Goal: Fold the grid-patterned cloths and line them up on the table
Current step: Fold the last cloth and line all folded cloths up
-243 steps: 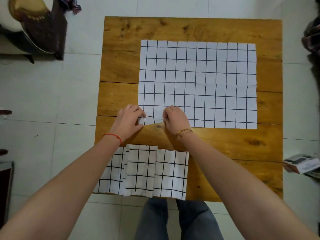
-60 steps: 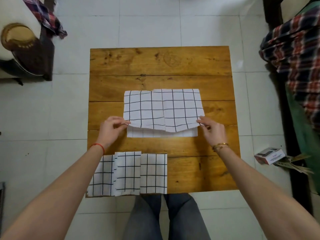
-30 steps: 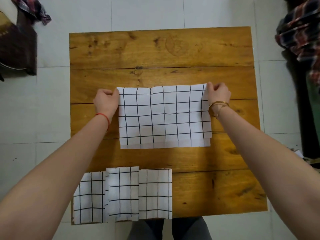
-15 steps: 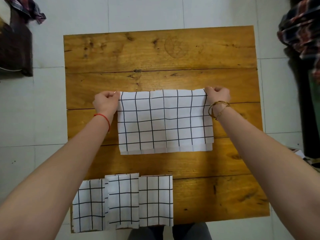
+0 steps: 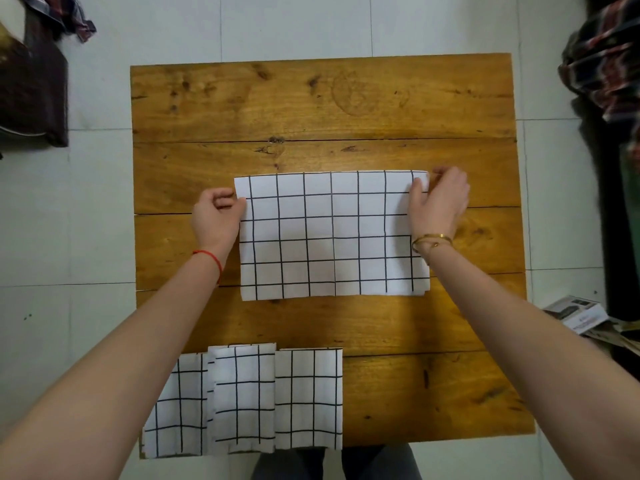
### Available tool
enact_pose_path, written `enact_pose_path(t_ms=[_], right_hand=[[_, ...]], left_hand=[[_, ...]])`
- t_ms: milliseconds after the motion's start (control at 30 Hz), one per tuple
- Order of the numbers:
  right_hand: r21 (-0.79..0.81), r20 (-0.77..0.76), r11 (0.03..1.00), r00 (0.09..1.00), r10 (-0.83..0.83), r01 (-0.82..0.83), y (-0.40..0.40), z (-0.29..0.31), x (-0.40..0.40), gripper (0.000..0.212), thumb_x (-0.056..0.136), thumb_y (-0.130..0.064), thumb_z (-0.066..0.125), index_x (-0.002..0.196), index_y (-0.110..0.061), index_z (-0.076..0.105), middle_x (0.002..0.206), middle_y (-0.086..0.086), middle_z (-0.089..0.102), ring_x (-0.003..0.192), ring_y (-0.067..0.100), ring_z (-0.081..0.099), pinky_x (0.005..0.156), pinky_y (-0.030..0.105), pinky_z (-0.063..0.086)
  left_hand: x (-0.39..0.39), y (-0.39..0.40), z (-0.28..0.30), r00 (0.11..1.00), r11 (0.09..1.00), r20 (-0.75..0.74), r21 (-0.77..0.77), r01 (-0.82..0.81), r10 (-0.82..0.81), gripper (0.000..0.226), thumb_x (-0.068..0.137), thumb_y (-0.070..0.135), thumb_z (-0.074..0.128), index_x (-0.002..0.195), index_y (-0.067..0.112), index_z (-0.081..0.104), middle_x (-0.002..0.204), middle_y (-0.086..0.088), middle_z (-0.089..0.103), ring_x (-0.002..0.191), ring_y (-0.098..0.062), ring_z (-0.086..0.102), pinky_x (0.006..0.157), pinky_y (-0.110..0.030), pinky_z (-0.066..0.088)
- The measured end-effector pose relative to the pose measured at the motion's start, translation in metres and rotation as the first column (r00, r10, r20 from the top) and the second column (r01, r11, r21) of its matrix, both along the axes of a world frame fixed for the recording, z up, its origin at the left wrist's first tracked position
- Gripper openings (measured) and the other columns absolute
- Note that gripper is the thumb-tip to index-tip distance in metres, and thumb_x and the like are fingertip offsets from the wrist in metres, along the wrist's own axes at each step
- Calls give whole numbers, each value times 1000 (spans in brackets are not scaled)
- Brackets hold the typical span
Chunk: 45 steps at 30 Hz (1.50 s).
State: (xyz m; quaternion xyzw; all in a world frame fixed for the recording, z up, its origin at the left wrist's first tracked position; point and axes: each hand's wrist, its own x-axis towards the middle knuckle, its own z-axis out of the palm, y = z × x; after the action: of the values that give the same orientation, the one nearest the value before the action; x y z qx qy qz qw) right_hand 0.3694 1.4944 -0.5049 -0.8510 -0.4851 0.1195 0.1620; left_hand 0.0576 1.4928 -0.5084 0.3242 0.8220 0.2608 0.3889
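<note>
Left hand (image 5: 216, 216) and right hand (image 5: 438, 199) apparently pinch the cloth (image 5: 332, 237) corners

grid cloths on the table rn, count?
4. Three folded in a row at the near edge: left, middle, right. One larger, half-folded cloth mid-table between both hands. Stacked layers could hide more.

I'm looking into a home. A plank table (image 5: 311, 105) stands on floor tiles (image 5: 294, 26). Plaid clothes (image 5: 606, 64) lie beside it.

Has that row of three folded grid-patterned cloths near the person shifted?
No. The three folded grid-patterned cloths lie at the wooden table's same near-left edge; only the camera moved.
</note>
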Motion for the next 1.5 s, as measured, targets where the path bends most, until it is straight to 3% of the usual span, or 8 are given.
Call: enact_pose_path(t_ms=[100,233,367,433,767,967,1300,1500], right_hand=[[37,96,907,905,414,-419,-11,0,-22,35,92,-22,46,124,-8,52,122,11,55,114,29,48,93,39,38],[-126,67,666,663,745,-735,-16,-5,-54,51,96,-27,39,143,-10,37,148,7,39,139,31,30,113,48,27],[-301,43,534,548,835,-790,-16,-5,-82,59,99,-38,34,152,-14,18,159,1,18,147,28,10,118,51,11],[-341,44,503,521,852,-794,-13,-7,-95,61,100,-41,29,153,-15,13,160,0,11,148,27,4,119,52,7],[-391,46,425,444,895,-817,-4,-21,-148,59,101,-35,27,153,-13,9,161,2,8,148,28,3,118,54,7],[-386,40,436,457,888,-813,-4,-25,-143,58,102,-35,26,153,-13,9,161,3,7,148,25,5,119,51,8],[-403,62,713,760,647,-574,-11,-24,-27,59,101,-42,13,153,-17,0,161,0,-1,148,22,-4,119,46,-4],[-446,127,779,830,543,-441,-18,-20,30,66,96,-51,2,153,-18,0,161,-1,-4,148,22,-8,119,50,-3]], left_hand=[[7,-13,2,977,992,-186,36,117,-108,40,86,20,70,123,13,56,113,-5,60,98,-15,56,91,-33,52],[20,-21,5,754,838,-494,88,539,-433,42,91,19,59,132,15,50,130,-5,51,121,-21,42,100,-36,39],[34,-20,3,536,695,-563,-98,713,-629,56,97,24,50,149,15,31,152,-3,35,142,-22,26,116,-43,25],[37,-19,0,473,658,-553,-192,728,-685,60,100,25,46,154,15,21,159,-3,23,148,-22,15,120,-47,15],[26,-20,-13,371,588,-528,-334,737,-764,70,101,34,44,156,15,5,164,-3,2,151,-21,1,121,-51,5],[17,-15,-15,340,570,-529,-364,736,-777,78,97,43,49,156,14,6,164,-4,-1,150,-22,1,119,-54,7],[15,-12,-14,315,542,-505,-404,737,-804,81,96,48,47,156,15,2,164,-5,-4,151,-24,-1,118,-59,10],[15,-13,-13,311,537,-500,-407,739,-808,80,97,47,46,156,15,2,164,-5,-5,150,-24,-2,118,-60,10]])
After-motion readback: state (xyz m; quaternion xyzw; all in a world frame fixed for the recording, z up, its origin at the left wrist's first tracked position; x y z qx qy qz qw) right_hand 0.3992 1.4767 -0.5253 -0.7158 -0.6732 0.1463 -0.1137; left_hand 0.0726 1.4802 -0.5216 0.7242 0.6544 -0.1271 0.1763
